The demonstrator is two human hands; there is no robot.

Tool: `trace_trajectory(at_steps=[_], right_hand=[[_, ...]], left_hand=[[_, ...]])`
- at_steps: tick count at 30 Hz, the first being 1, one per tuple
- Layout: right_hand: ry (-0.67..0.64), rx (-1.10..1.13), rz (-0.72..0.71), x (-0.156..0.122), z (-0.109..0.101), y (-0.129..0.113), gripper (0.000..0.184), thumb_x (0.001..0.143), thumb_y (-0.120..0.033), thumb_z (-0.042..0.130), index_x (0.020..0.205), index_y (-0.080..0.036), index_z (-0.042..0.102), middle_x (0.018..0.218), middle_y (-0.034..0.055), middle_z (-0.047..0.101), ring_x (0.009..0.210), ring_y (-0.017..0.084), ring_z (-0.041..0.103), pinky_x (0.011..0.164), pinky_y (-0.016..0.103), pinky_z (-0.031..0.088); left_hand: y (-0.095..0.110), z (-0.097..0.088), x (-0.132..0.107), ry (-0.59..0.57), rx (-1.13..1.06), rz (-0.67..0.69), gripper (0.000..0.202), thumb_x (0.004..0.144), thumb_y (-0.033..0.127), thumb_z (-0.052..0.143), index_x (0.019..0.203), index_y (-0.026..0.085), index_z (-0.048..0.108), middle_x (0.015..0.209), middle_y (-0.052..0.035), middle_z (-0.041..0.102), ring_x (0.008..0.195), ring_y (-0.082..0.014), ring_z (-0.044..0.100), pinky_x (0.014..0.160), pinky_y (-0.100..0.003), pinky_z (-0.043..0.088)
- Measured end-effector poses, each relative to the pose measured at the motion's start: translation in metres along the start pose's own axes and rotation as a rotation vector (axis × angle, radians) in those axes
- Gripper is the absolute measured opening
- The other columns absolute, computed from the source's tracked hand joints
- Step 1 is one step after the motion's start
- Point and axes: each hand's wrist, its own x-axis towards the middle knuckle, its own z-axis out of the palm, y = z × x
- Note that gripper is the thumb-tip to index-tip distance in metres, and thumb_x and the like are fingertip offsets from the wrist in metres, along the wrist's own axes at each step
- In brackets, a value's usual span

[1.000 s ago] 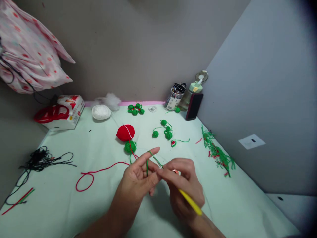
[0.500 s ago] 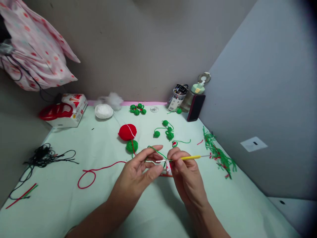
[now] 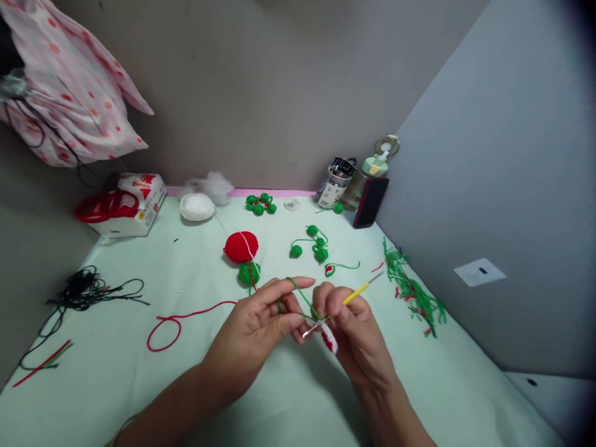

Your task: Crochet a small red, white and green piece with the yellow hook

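My right hand (image 3: pixel 356 323) is closed on a yellow-handled crochet hook (image 3: pixel 356 293), its metal tip slanting down to the left. A small white and red crochet piece (image 3: pixel 329 338) hangs below the hook, close against the right fingers. Green yarn (image 3: pixel 303 297) runs from the hook up over the raised index finger of my left hand (image 3: pixel 261 323). The thumb and other fingers of that hand are curled in on the yarn. Behind the hands lie a red yarn ball (image 3: pixel 241 247) and a green yarn ball (image 3: pixel 249 273).
Small green crochet balls (image 3: pixel 320 253) and a white yarn ball (image 3: pixel 197 207) lie further back. At right are green yarn scraps (image 3: pixel 412 292) and a phone (image 3: pixel 371 203) leaning on a bottle (image 3: pixel 356 189). Black cord (image 3: pixel 84 290) and a tissue box (image 3: pixel 148 208) are at left.
The hook has tilted, its tip dropping and its back end rising. The white and red piece has swung lower into view, and the green yarn is drawn straighter from the left index finger.
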Motion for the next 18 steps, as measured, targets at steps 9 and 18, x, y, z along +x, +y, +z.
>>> trace_trajectory(at_steps=[9,18], right_hand=[[-0.127,-0.428,-0.198,-0.008,-0.007,-0.019,0.018,0.104,-0.022,0.059,0.099,-0.022,0.076,0.086,0.0038,0.067,0.072,0.015,0.065,0.062,0.029,0.055],[-0.047,-0.916,-0.522,-0.02,0.004,-0.019,0.03,0.097,-0.001,0.056,0.112,-0.023,0.071,0.093,0.0045,0.071,0.082,0.016,0.069,0.067,0.028,0.058]], left_hand=[[0.009,-0.011,-0.002,0.034,0.398,0.239,0.023,0.095,0.027,0.071,0.112,0.035,0.085,0.081,0.0006,0.061,0.076,-0.0154,0.059,0.08,-0.029,0.053],[0.001,0.0,-0.001,0.211,0.179,0.186,0.026,0.087,0.02,0.075,0.111,0.029,0.082,0.087,0.0001,0.066,0.073,-0.0127,0.063,0.072,-0.023,0.057]])
